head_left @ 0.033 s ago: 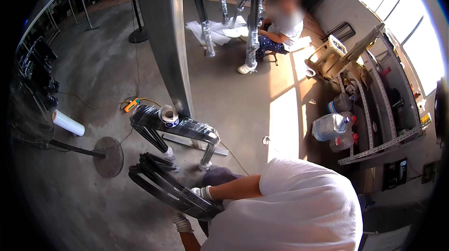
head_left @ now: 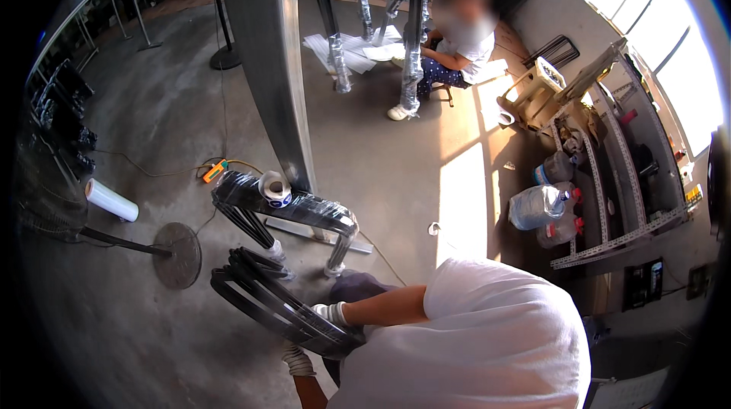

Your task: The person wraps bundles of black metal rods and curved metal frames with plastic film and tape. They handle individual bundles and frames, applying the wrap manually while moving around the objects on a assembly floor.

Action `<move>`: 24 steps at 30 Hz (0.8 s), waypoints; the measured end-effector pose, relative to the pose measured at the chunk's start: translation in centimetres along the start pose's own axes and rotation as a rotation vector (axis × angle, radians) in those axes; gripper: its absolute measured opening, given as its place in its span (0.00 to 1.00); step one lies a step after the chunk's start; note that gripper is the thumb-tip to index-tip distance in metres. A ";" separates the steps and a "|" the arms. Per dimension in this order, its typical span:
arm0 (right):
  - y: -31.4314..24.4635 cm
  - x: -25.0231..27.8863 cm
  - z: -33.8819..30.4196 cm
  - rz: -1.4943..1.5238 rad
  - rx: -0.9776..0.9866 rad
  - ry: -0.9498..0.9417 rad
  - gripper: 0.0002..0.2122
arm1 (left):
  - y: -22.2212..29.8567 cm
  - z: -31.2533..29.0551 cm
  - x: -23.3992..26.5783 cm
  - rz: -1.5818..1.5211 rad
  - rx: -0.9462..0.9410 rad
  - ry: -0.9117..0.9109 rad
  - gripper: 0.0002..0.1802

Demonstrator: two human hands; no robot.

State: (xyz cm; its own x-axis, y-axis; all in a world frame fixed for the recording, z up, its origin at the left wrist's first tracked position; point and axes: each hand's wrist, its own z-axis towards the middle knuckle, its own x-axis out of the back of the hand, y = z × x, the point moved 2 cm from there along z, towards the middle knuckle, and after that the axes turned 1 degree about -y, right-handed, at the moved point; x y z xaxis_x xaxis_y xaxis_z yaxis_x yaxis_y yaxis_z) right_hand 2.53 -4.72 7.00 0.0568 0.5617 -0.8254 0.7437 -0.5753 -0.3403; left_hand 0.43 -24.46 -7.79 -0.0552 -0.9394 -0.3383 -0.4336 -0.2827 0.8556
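A bundle of curved black metal frames [head_left: 282, 306], nested side by side, slants in front of me, its lower right end against my body. My right hand [head_left: 330, 314], in a striped pale work glove, reaches in at the bundle's upper side. Black bars hide its fingers. My left hand [head_left: 298, 361], gloved likewise, is against the lower side, its fingers tucked out of sight behind the bars. Just beyond stands another black frame [head_left: 304, 209], wrapped in clear film at the corners. A tape roll [head_left: 275, 188] rests on top of it.
A grey steel post [head_left: 276, 66] rises beyond the wrapped frame. To the left are a fan's round base [head_left: 177, 256], a film roll [head_left: 112, 200] and an orange power strip [head_left: 215, 170] with cords. Water jugs [head_left: 537, 207] stand by a metal shelf [head_left: 609, 245]. A person [head_left: 472, 47] sits farther off.
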 end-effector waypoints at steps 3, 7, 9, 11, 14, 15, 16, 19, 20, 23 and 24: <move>-3.1 -0.9 -2.1 -0.268 0.101 0.101 0.12 | 0.3 1.0 -2.5 0.073 -0.075 -0.086 0.18; -1.5 7.9 1.0 0.079 0.149 0.036 0.14 | 0.8 0.2 -8.5 0.233 -0.026 -0.286 0.13; -1.8 8.4 1.5 0.062 0.283 -0.017 0.20 | -2.5 1.6 -7.0 0.057 0.066 -0.378 0.12; -4.7 4.9 -1.7 -0.389 0.348 0.343 0.20 | 1.3 -0.4 -11.7 0.166 0.018 -0.399 0.12; -7.6 3.7 -4.2 -0.718 0.335 0.563 0.28 | 2.4 0.1 -10.9 0.020 0.112 -0.520 0.13; -8.0 4.1 -4.9 -0.753 0.317 0.602 0.32 | 5.2 0.1 -11.4 0.144 0.094 -0.441 0.13; -8.2 4.4 -5.4 -0.788 0.303 0.638 0.36 | 8.2 0.0 -11.9 0.272 0.084 -0.363 0.13; -9.2 5.3 -7.2 -0.773 0.322 0.732 0.42 | 11.7 1.7 -9.9 0.216 0.166 0.133 0.19; -9.5 5.1 -8.2 -0.735 0.336 0.789 0.42 | 15.6 0.1 -13.3 0.562 -0.198 0.223 0.18; -11.3 4.2 -9.4 -0.923 0.588 0.719 0.40 | 20.1 -3.0 -21.7 0.912 -0.760 -0.214 0.17; -12.2 3.2 -10.3 -0.964 0.661 0.711 0.39 | 20.4 -3.4 -23.4 1.203 -0.936 -0.353 0.17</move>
State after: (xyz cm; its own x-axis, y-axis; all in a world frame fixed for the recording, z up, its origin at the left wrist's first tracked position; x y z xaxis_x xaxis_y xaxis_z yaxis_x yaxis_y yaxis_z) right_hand 0.48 10.27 13.16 0.1783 0.9638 0.1984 0.2409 0.1527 -0.9585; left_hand -4.05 -8.93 18.94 -0.2033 -0.6403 0.7407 0.7038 0.4304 0.5652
